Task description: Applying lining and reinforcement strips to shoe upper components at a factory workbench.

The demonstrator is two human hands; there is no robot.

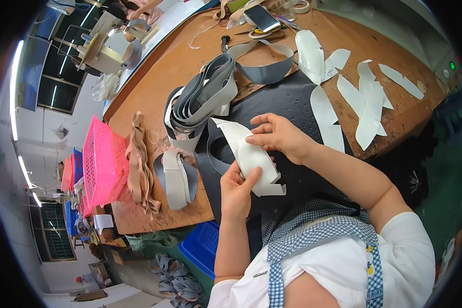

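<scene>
A curved white flat piece [251, 159], like a shoe-upper part or its backing, is held tilted over a black mat [287, 102]. My left hand [237, 191] grips its near edge, thumb on top and the other fingers underneath. My right hand [282, 137] touches its upper right edge with thumb and fingertips; some of its fingers stand apart. A grey band [214, 154] loops out behind the piece; whether it is joined there is hidden. Left of my left hand lies a small looped bundle of grey and pale bands [176, 179].
Beyond lies a thick stack of grey bands [203, 95] beside another grey loop [267, 72]. White cut pieces [364, 102] spread to the right. At the back are a phone [262, 19] and scissors [262, 34]. Tan strips [140, 164] and a pink basket [103, 164] stand left.
</scene>
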